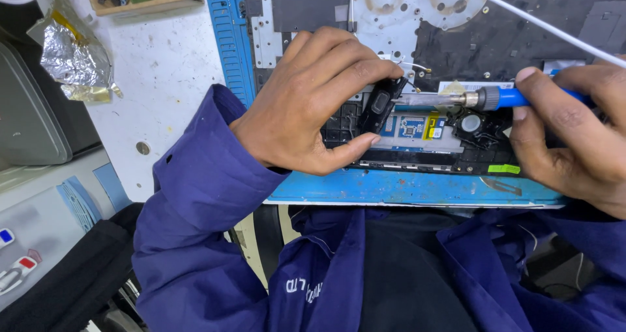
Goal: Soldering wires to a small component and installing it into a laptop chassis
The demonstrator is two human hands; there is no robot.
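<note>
Partly cut off, right hand grips soldering iron w/ tip at black speaker.

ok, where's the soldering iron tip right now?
In the head view, right of centre: the soldering iron, held in the right hand, points left with its tip at the small black speaker part that the left hand pinches.

A small black oblong plastic speaker module stood tilted on its end, lifted off the opened laptop chassis with the blue frame, pinched between the thumb and fingers of the left hand. A blue-handled soldering iron with a silver metal shaft lay nearly level, held in the right hand, its tip touching the module's upper right edge beside thin wires.
</note>
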